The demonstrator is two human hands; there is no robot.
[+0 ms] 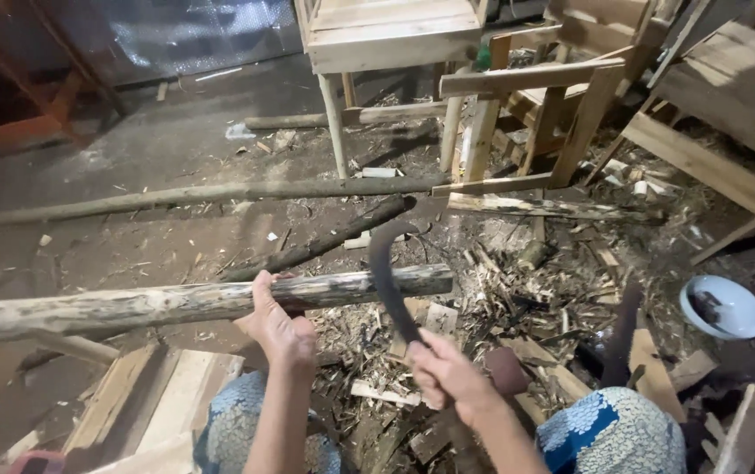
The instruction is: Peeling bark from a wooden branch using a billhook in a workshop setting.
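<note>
Lay long and sideways across the middle of the frame, from far left to center, that log [176, 303], gripped from below by the left hand [279, 326], nearer than the right hand [446, 373] wrapped tight around the curved blade [384, 268].

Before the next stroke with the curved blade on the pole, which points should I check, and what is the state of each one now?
1. Left hand grips the wooden pole: ok, the fingers wrap over it.
2. Right hand closed on the handle of the curved blade: ok.
3. Blade apart from the left hand: ok, the blade crosses the pole nearer its cut end, to the side of the hand.
4. Far end of the pole supported: cannot tell, it leaves the picture.
5. Sharpness of the blade edge: cannot tell.
6. Ground around the knees free of obstacles: not ok, wood chips and offcuts lie there.
</note>
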